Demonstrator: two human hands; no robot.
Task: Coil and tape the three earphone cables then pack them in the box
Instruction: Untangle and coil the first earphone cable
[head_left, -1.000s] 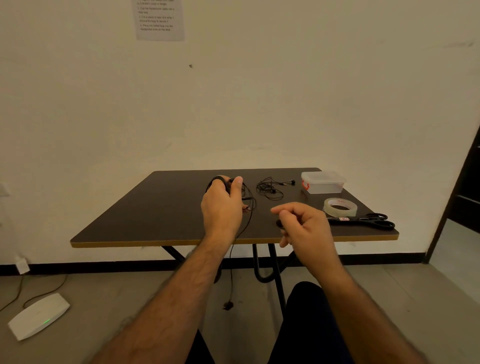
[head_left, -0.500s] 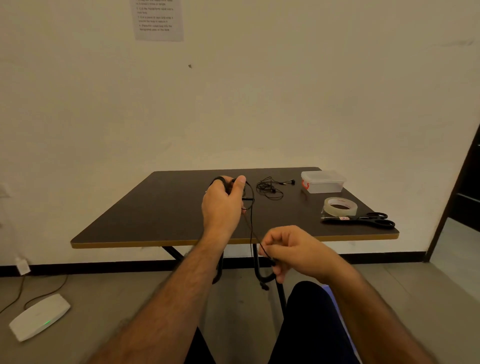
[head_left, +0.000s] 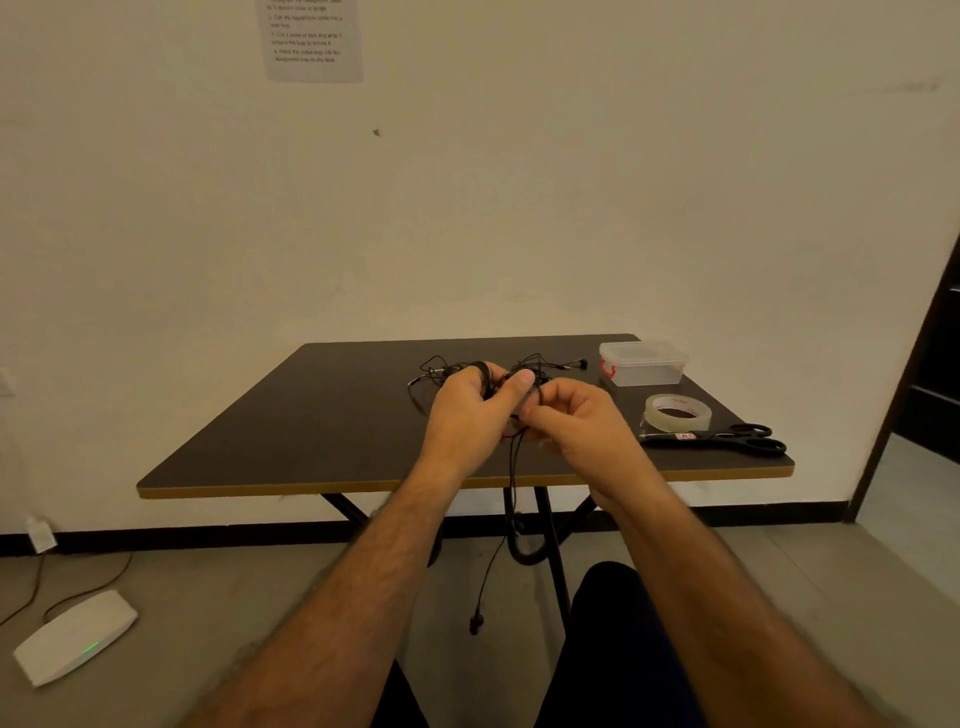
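now the left hand (head_left: 470, 410) grips the earphone coil (head_left: 483, 370) as an anchor. the right hand (head_left: 569, 418) pinches the dangling cable (head_left: 511, 488), feeding another loop.

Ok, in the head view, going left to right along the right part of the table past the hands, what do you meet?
right hand → plastic box → tape roll → scissors, whose handles reach furthest right, near the table corner.
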